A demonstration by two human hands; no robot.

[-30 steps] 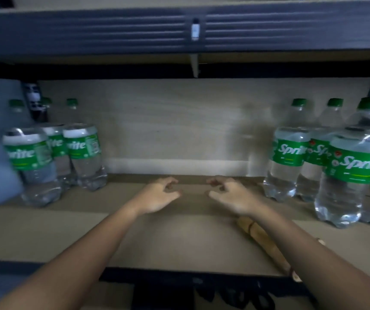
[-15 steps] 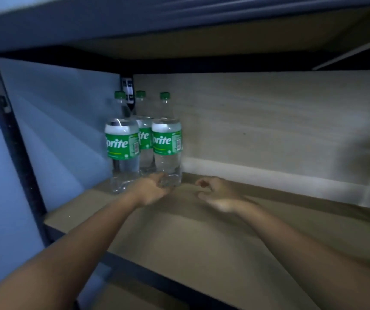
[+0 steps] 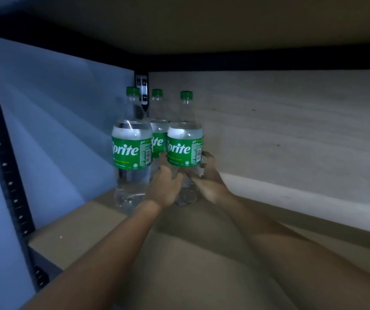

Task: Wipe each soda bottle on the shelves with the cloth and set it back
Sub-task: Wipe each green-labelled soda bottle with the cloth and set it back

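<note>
Three clear Sprite bottles with green caps and labels stand in the back left corner of the shelf. The right-hand bottle (image 3: 184,151) is between my hands. My left hand (image 3: 165,186) holds its lower left side, fingers curled round it. My right hand (image 3: 206,177) grips its right side, fingertips reaching up beside the label. The front left bottle (image 3: 132,153) stands beside my left hand, and the third bottle (image 3: 158,130) is behind the two. No cloth is in view.
The wooden shelf board (image 3: 201,265) stretches toward me and to the right. A pale back panel (image 3: 291,130) and a blue side wall (image 3: 56,130) close the corner. A black perforated upright (image 3: 5,164) runs down the left. The upper shelf (image 3: 201,25) hangs low overhead.
The view swung left to the corner bottles. Both hands moved forward from the bare shelf and took hold of the right-hand bottle.
</note>
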